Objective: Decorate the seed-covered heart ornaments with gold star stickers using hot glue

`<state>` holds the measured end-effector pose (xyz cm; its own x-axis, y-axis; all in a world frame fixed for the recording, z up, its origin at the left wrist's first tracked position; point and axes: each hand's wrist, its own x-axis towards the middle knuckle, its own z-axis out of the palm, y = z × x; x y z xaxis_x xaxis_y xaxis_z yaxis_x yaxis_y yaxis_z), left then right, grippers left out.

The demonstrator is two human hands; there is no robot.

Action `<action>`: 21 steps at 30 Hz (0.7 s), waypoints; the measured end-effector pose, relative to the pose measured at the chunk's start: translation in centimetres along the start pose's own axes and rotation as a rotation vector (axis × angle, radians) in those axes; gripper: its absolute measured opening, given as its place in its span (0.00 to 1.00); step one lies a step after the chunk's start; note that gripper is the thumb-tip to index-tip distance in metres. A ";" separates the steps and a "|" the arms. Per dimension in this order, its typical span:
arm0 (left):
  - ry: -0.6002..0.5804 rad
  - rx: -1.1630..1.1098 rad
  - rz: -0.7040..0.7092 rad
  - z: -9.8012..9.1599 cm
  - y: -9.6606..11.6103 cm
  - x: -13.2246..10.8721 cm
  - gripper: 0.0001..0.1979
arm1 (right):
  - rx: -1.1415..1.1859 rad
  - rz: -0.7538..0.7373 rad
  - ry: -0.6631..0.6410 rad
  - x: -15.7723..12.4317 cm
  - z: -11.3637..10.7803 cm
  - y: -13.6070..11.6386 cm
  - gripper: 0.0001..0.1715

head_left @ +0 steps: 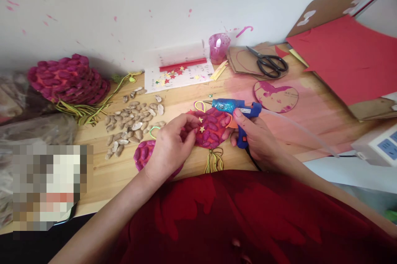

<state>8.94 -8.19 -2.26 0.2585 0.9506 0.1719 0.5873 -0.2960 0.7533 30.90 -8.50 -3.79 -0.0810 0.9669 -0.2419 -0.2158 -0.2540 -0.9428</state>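
Note:
My right hand (252,133) is wrapped round the handle of a blue hot glue gun (228,106), whose nozzle points left over a red piece (212,129) covered with purple-painted peanut shells. This piece lies flat, with a yellow cord loop (200,106) at its top and a yellow-green tassel (214,161) below. Two small gold stars (202,130) rest on its left side. Right there, the fingers of my left hand (172,142) are pinched together; whatever is between them is hidden. Under my left wrist is another such shell-covered piece (144,154), partly covered.
Loose peanut shells (130,121) lie to the left, before a stack of purple shell pieces (66,80). Small stars (173,74) are on a white paper (150,84). Further right are a pink-stained cup (219,51), black scissors (273,65), a cardboard heart (277,97), red sheets (350,61) and a power strip (376,144).

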 end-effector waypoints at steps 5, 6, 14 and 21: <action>-0.006 0.196 0.300 -0.3 -0.8 -1.8 0.17 | 0.010 -0.009 -0.002 0.0 -0.1 0.0 0.21; -0.026 0.212 0.341 -0.3 -1.0 -2.0 0.19 | 0.011 -0.010 0.000 0.0 0.0 0.0 0.21; -0.124 0.298 0.429 0.0 -1.9 -2.4 0.27 | 0.001 0.003 0.005 -0.1 0.0 0.0 0.21; -0.127 0.303 0.440 0.2 -2.0 -2.5 0.26 | -0.046 0.033 0.017 -0.1 0.1 -0.3 0.24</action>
<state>7.25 -9.94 -4.33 0.6091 0.7179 0.3370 0.5928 -0.6944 0.4079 30.87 -8.51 -3.50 -0.0712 0.9583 -0.2767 -0.1687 -0.2850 -0.9436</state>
